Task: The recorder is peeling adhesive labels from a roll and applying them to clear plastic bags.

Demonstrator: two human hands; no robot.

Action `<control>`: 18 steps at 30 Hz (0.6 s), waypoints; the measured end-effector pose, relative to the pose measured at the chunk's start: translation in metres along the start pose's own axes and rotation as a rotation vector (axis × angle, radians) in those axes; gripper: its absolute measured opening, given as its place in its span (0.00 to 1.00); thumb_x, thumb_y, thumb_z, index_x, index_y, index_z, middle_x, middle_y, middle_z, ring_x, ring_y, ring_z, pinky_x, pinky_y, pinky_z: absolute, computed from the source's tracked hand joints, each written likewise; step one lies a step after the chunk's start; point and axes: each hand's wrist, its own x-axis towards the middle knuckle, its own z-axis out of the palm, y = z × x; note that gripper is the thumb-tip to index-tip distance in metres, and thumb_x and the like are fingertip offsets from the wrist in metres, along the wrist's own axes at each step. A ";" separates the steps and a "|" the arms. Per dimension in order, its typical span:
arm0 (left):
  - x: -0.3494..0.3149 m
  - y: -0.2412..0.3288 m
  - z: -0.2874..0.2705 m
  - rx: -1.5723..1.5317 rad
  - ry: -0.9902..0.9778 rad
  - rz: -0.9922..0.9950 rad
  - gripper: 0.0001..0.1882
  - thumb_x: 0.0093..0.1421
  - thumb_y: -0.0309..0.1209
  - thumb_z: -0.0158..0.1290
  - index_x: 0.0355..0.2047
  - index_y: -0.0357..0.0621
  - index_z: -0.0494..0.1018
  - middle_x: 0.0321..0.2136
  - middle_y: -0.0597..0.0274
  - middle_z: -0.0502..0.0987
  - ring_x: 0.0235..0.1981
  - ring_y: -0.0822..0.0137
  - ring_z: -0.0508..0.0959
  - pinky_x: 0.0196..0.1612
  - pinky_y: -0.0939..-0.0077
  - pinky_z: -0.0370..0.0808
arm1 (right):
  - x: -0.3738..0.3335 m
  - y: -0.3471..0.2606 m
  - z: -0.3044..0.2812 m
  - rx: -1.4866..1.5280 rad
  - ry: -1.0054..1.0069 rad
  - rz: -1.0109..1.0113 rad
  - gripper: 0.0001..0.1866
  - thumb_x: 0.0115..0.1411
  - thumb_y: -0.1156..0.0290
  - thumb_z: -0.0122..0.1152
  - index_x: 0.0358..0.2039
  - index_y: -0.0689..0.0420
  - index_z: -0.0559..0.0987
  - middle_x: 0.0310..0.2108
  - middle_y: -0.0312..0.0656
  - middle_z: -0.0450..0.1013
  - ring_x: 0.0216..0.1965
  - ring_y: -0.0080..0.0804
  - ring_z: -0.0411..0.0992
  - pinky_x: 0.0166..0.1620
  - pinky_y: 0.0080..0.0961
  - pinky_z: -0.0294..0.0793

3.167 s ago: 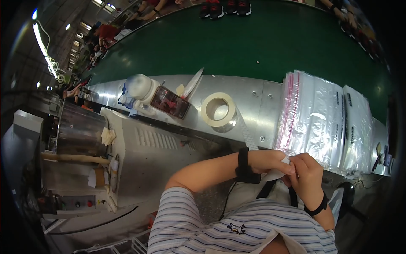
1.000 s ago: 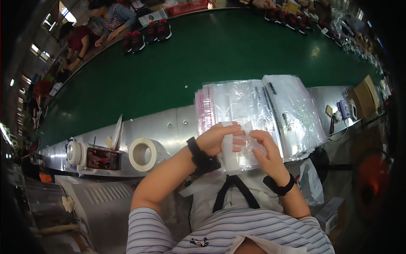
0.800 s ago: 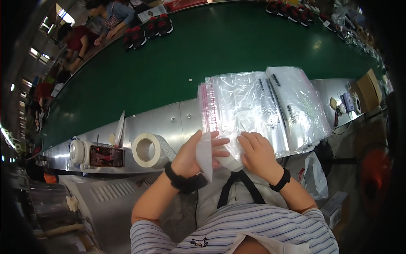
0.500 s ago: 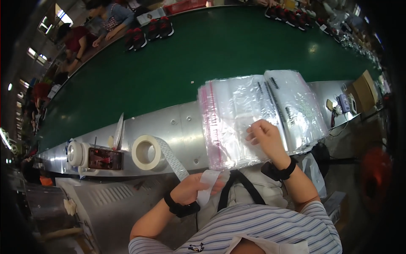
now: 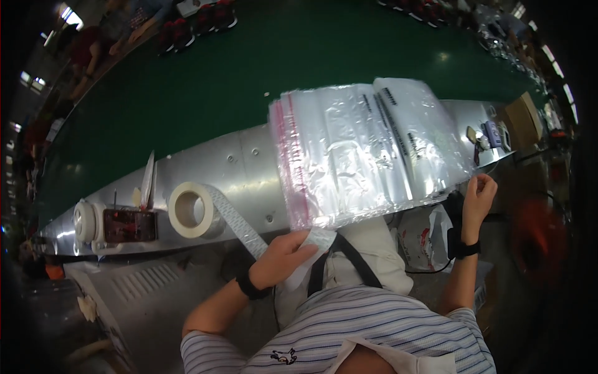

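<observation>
Pinched the loose end of a pale strip [image 5: 242,229] between thumb and fingers of the left hand [image 5: 283,258], just off the near edge of the metal worktop [image 5: 205,162], close by the near left corner of the clear bag stack [image 5: 349,149]. Ran, in its long axis, far and left from that grip to the white roll [image 5: 177,215] on the worktop. Found strip and roll both well to the left of the right hand [image 5: 479,190], much nearer the left. Held the right hand near the stack's near right corner, fingers curled together; could not tell whether pinching anything.
</observation>
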 end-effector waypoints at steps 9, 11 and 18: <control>-0.002 0.009 0.010 -0.036 0.051 -0.042 0.09 0.59 0.29 0.50 0.36 0.36 0.74 0.28 0.71 0.71 0.30 0.83 0.67 0.33 0.86 0.65 | -0.075 -0.201 -0.010 0.811 -0.913 -0.526 0.12 0.43 0.72 0.66 0.30 0.58 0.76 0.22 0.41 0.69 0.22 0.37 0.70 0.25 0.27 0.69; -0.004 0.007 0.010 -0.016 0.086 0.031 0.08 0.59 0.28 0.50 0.34 0.36 0.74 0.27 0.69 0.70 0.30 0.81 0.67 0.32 0.86 0.64 | -0.078 -0.204 -0.006 0.776 -0.947 -0.504 0.10 0.43 0.73 0.65 0.28 0.58 0.76 0.22 0.40 0.70 0.22 0.37 0.70 0.25 0.28 0.69; -0.004 0.004 0.013 0.427 0.177 0.383 0.11 0.54 0.30 0.51 0.20 0.36 0.65 0.21 0.53 0.63 0.23 0.54 0.66 0.27 0.66 0.64 | -0.077 -0.212 -0.007 0.670 -0.925 -0.628 0.07 0.41 0.76 0.63 0.24 0.57 0.76 0.21 0.40 0.69 0.21 0.37 0.70 0.23 0.29 0.69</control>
